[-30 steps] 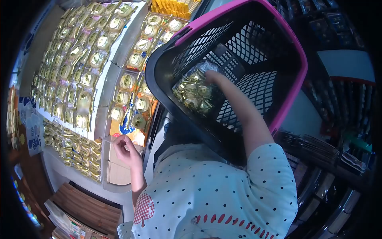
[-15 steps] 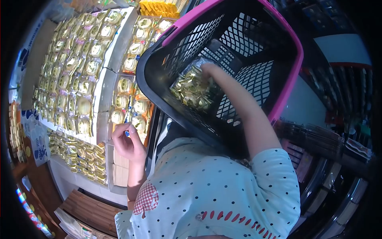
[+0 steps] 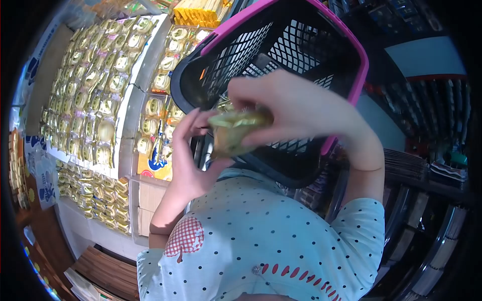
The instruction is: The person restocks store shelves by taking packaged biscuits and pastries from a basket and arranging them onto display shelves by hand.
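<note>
My right hand (image 3: 296, 103) is closed on a gold-wrapped packet (image 3: 233, 133), smeared by motion, in front of the basket's opening. Just to the left, my left hand (image 3: 193, 155) is open, with thumb and fingers apart and curved around the packet's near side. Whether its fingertips touch the wrapper I cannot tell. Behind both hands tilts a black plastic basket (image 3: 188, 85) with lattice walls and a pink rim. My right hand and forearm hide much of its inside, including most of the gold packets in it.
On the left, a sloping display (image 3: 95, 95) carries rows of gold-wrapped packets. A narrower column of similar packets (image 3: 153, 123) runs beside the basket. Yellow packs (image 3: 201, 12) stand at the top. Dark shelves with hanging goods (image 3: 427, 105) are on the right.
My right hand has come up out of the basket with a gold-wrapped packet. My left hand has risen to the right and opened beside it. The basket has shifted slightly left.
</note>
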A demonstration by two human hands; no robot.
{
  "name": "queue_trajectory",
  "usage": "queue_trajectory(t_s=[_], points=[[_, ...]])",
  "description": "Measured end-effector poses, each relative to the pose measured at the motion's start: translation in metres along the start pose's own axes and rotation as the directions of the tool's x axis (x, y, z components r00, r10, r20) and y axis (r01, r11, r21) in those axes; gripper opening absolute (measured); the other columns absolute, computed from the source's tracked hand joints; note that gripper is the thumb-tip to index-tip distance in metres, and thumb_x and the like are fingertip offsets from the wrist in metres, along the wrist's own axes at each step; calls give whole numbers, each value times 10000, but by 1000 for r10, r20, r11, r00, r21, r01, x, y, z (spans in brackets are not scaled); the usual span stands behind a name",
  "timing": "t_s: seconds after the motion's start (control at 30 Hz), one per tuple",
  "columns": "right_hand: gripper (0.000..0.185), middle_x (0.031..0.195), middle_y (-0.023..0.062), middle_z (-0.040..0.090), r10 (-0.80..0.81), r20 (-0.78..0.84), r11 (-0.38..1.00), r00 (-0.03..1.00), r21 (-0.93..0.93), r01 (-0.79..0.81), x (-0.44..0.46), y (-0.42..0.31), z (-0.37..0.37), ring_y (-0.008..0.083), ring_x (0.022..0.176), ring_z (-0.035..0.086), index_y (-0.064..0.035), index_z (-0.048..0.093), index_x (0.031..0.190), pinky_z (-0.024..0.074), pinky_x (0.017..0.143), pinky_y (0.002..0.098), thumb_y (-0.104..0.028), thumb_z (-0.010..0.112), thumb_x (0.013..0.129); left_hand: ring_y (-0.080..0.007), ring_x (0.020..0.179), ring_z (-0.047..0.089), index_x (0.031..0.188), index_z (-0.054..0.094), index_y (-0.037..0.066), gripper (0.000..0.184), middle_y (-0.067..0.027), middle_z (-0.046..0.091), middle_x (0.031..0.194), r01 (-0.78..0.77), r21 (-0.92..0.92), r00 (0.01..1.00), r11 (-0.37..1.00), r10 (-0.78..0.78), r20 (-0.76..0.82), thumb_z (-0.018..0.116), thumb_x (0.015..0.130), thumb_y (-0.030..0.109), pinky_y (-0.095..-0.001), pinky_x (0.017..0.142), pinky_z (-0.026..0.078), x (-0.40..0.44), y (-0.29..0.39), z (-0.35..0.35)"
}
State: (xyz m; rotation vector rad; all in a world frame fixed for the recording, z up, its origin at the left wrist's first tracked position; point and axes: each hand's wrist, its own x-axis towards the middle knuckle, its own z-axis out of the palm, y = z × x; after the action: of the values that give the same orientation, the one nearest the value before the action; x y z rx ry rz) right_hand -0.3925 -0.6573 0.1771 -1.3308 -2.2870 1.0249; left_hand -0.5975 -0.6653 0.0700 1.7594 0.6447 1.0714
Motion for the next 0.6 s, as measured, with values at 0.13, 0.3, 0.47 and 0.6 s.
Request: queue_trajectory(t_s=[0.13,0.3,0.47,0.6], points=[[312,674,110,564,-98,-52,995,994,-11,97,5,-6,14,256,614,575,-28,504,823,429,556,328,-250,689,705,-214,975,558,1178,389,-13,580,-142,527,1082,21,58,1000,998,-22,18,706,693,-5,-312,823,454,-19,-5,-5],[321,713,31,605,156,85,978,984,130,-166,30,56,-5,96,681,569,-23,573,814,440,603,256,-336,527,869,-194,976,547,1165,391,-11,492,-117,544,1030,229,-190,830,955,-293,-474,642,742,-19,-300,834,455,-53,-20,-39],[308,881,194,618,452,23,765,892,-525,-374,70,175,70,340,851,598,-19,557,968,468,750,424,-295,542,833,-82,762,513,1054,457,-5,248,-25,507,803,340,-122,555,933,-304,-774,575,859,93,-226,710,416,-87,-47,-83],[335,1010,225,599,504,281,752,817,-608,-254,84,285,151,357,953,577,-12,576,1040,454,819,432,-210,527,774,-66,664,458,1041,465,22,280,14,444,723,498,-145,355,855,-354,-865,625,840,133,-198,650,382,-141,-87,-104]])
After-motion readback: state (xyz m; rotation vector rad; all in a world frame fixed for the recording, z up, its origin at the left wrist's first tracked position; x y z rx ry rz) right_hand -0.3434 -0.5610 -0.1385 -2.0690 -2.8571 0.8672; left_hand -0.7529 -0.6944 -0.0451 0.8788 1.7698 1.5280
